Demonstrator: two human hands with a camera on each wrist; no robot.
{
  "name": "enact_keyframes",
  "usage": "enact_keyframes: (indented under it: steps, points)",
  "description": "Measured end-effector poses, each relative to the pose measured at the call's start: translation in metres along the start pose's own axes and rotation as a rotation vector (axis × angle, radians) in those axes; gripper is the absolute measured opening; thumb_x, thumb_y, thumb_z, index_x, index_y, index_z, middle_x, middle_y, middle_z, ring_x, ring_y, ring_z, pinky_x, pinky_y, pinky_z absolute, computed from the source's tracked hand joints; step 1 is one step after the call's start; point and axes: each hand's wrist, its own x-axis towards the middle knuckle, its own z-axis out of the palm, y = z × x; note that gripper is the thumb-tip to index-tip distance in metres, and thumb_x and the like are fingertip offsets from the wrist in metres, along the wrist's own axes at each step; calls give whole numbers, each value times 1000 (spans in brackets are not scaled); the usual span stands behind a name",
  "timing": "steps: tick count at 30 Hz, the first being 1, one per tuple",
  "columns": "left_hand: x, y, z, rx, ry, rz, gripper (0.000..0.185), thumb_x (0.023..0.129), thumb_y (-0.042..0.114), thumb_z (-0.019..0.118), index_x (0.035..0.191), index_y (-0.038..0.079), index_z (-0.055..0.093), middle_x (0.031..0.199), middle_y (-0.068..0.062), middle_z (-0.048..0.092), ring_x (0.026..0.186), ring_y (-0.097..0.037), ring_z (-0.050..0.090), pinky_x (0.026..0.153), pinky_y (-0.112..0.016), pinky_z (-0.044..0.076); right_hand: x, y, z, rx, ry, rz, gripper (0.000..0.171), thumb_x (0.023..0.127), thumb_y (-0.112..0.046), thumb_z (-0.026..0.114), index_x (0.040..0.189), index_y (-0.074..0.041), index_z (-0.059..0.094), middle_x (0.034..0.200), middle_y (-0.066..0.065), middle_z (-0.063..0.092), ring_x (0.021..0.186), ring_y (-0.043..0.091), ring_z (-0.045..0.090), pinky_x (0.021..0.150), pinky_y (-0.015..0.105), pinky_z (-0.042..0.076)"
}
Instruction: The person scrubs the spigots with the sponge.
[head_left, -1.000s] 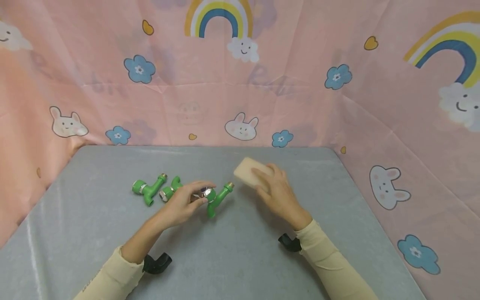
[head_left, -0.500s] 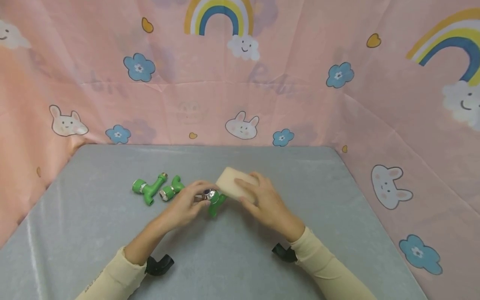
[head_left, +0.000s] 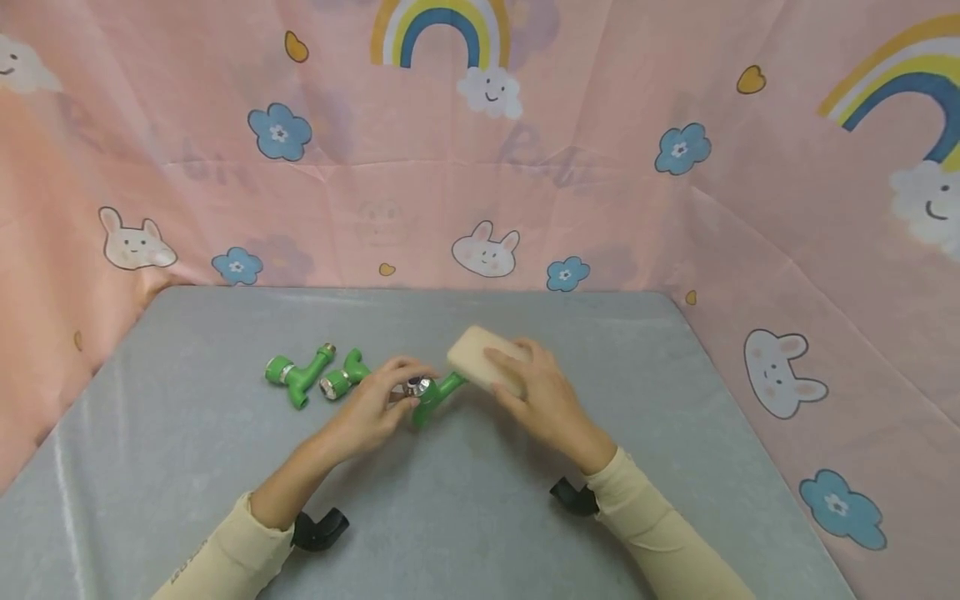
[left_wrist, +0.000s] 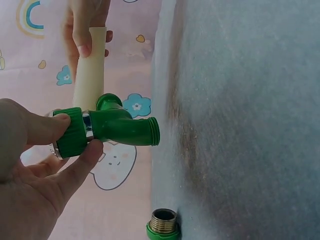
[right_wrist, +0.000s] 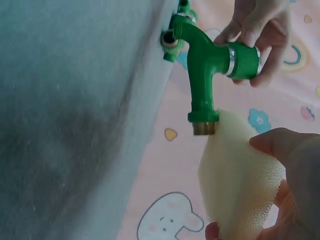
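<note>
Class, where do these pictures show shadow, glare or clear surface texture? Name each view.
Head view: soft shadows on the mottled grey tabletop, plus a pale glare-like streak at its left; left wrist view: bright glint on the silver metallic collar of the curved green tap; right wrist view: broad dark patch, probably shadow, on the tabletop, visible pores on the cream foam block.

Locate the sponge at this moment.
In the head view, the cream sponge is near the middle, in the right hand, just right of the green tap held by the left hand.
</note>
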Motion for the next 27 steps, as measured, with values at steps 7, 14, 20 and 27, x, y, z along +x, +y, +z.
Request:
enact_keyframes:
  steps: [7,14,20,27]
  points:
    - [0,-1,0,18,7,11,42,92,-10,62,130,9,65,137,-17,57,125,-36,60,101,-46,58,1,7,-4,8,9,22,47,96,-27,69,142,-21,60,144,27,49,125,46,51,90,59,54]
    - [1,-5,2,21,15,19,42,91,-12,62,127,7,65,136,-16,58,124,-36,60,99,-43,59,3,15,-5,-24,68,38,47,93,-25,71,139,-17,63,141,28,51,120,47,54,86,56,53]
    - [2,-6,4,26,20,30,39,90,-12,64,125,6,66,133,-15,60,121,-35,62,97,-40,61,1,6,-4,45,42,-12,51,95,-26,69,143,-16,58,139,28,52,121,45,53,93,60,51]
    - [3,-5,7,14,3,34,39,89,-11,66,124,6,67,133,-16,61,123,-36,62,97,-38,61,-2,-8,3,36,-26,-60,49,96,-29,68,143,-19,59,139,25,52,122,41,53,91,55,53]
